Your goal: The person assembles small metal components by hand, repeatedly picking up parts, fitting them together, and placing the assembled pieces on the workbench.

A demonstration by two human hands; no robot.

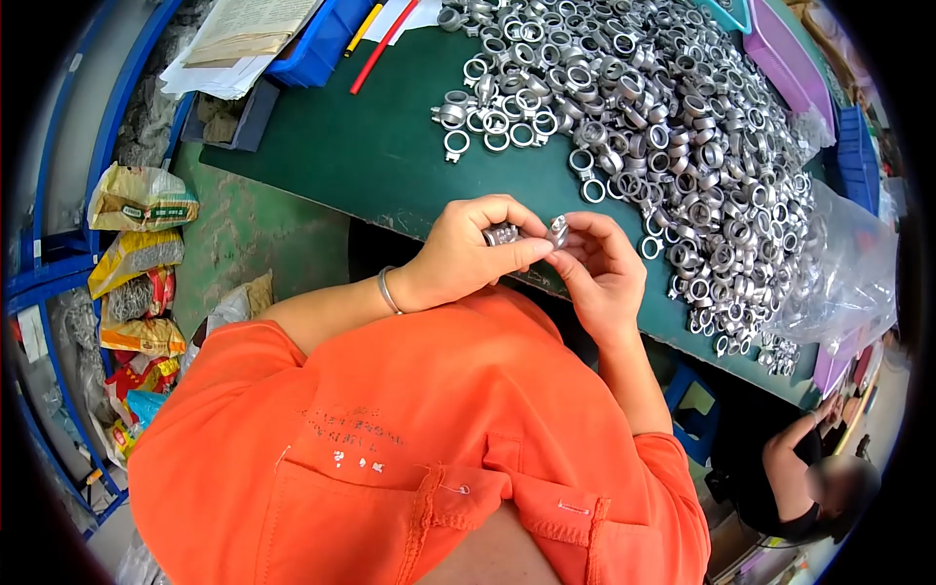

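My left hand (478, 246) is closed round a few small metal rings (501, 234) at the table's near edge. Beside it, my right hand (603, 268) pinches another metal ring (558, 231) between thumb and fingers. The fingertips of both hands meet at this ring. A large heap of grey metal rings (673, 146) with small lugs covers the right part of the green table (341, 136), beyond my hands. Several loose rings (496, 122) lie at the heap's left edge.
Red pen (382, 49), yellow pen (364, 29) and blue bin (327, 44) lie at the back left. A plastic bag (848, 263) and pink tray (790, 63) flank the heap. Sacks (144, 200) stand left. Another person (790, 468) is at lower right.
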